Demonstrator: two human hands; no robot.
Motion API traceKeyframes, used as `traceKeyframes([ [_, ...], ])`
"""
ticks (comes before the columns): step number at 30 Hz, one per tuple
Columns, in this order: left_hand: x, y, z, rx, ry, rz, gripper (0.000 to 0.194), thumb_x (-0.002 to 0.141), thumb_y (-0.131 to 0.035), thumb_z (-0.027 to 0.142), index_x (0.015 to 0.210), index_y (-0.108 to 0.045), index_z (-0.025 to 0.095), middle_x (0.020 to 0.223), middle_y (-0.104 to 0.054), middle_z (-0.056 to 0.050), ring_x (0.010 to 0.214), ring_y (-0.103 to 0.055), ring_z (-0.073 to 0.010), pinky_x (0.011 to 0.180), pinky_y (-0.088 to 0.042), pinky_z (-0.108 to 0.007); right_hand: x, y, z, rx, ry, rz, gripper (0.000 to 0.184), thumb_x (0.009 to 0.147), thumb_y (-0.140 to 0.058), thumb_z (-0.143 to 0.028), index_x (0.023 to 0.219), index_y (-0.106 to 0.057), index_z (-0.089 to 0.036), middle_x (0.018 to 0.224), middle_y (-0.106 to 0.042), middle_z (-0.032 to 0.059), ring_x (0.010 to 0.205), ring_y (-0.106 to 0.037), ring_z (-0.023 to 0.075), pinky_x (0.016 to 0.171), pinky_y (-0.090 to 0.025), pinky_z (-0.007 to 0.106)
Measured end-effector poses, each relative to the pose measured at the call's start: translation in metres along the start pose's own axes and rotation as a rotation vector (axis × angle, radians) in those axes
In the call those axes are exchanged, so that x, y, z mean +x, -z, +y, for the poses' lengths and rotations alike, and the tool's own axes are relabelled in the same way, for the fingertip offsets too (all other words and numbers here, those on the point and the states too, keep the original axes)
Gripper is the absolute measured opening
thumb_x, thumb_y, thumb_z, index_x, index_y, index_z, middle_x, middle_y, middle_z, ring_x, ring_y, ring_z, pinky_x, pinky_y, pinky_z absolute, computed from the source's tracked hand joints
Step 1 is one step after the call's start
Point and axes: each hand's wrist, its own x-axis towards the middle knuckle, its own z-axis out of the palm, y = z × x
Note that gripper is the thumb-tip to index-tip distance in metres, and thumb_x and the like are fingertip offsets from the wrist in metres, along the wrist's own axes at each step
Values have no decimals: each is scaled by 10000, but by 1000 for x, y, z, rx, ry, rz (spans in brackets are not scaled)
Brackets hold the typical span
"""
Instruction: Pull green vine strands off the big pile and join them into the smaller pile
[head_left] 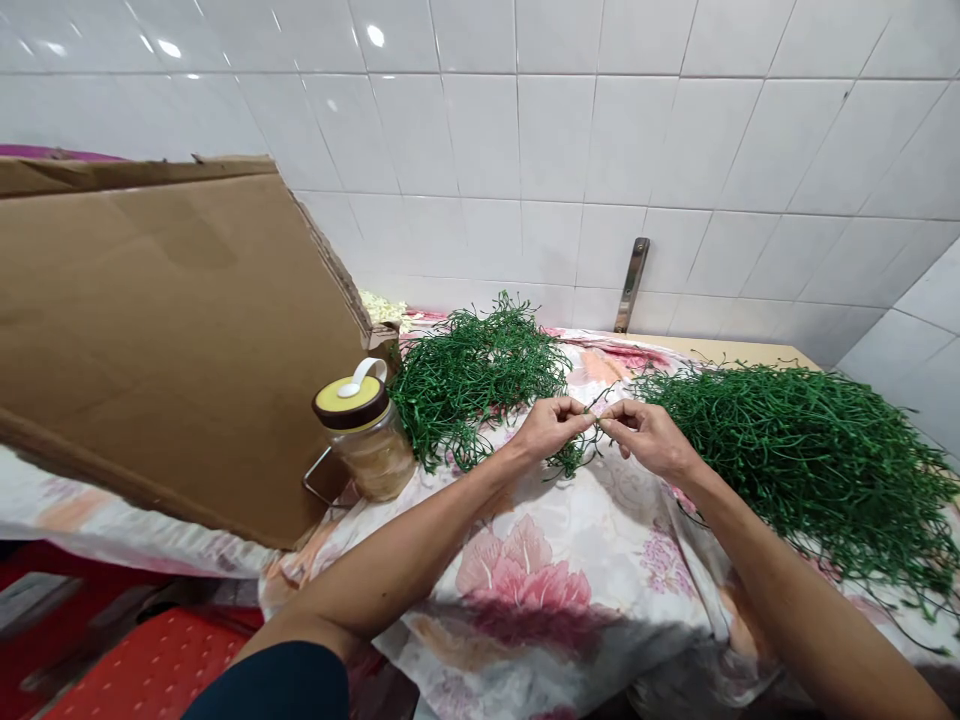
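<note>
Over the middle of the table, my left hand (553, 428) and my right hand (649, 435) meet almost fingertip to fingertip. Both pinch a thin green stem (598, 402) whose branching ends stick up between them. The stem looks like the artificial-looking green sprigs lying around. A small bunch of green stems (571, 458) lies just under my hands. Beyond my left hand is a loose pile of green stems (480, 365). To the right of my right hand spreads a larger pile of green stems (802, 460).
A lidded jar (371, 440) with a yellow top stands left of my hands, against a big cardboard box (165, 340). A floral cloth (525, 580) covers the table. White tiled wall (555, 140) rises behind, with a metal strip (632, 285). A red stool (154, 665) is lower left.
</note>
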Motion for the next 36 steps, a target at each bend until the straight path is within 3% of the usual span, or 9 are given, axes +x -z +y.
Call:
traceKeyframes([
  [6,-2,-5,-4,87,-72,48,369,760,-690,490,686,-592,142,614,-476,30,565,-385,-88,537,-275,-242,0,-5,4,23,-31,11,319,856,-660,-476,827,-674,-158,642,-560,-16,475,-482,96,452,-405,234],
  [13,-9,-12,-12,346,-173,170,217,842,-612,352,755,-623,154,656,-512,21,624,-433,-114,599,-317,-260,1,-11,8,-196,-56,83,256,851,-620,-402,765,-671,-166,671,-618,11,520,-516,117,499,-407,244],
  [20,-11,-12,-7,459,-168,92,243,887,-536,302,685,-566,168,615,-443,25,603,-395,-125,582,-275,-268,-4,-17,3,-350,22,188,173,844,-591,-310,775,-681,-180,715,-686,29,649,-593,155,634,-431,268],
  [26,-12,-11,-14,687,-307,102,138,879,-525,219,766,-597,187,735,-540,-25,677,-460,-164,655,-316,-288,-3,-25,5,-410,-45,183,149,806,-571,-252,757,-692,-180,674,-692,28,603,-591,154,585,-403,257],
  [30,-16,-13,-12,829,-269,73,112,885,-505,202,808,-587,194,772,-556,-49,691,-472,-188,654,-321,-306,1,-27,11,-433,-86,186,107,762,-572,-220,691,-647,-192,641,-677,24,583,-573,150,565,-379,252],
  [34,-17,-14,-6,799,-309,56,112,895,-490,194,810,-565,191,792,-568,-52,729,-504,-187,677,-337,-308,6,-15,22,-470,-146,319,109,729,-596,-210,621,-589,-195,616,-645,36,571,-542,149,559,-368,260],
  [36,-15,-13,-3,711,-304,91,150,911,-488,222,777,-547,188,764,-558,-38,716,-501,-173,674,-337,-302,9,-9,25,-343,-147,352,133,762,-614,-275,661,-598,-190,603,-622,21,539,-516,140,526,-367,257],
])
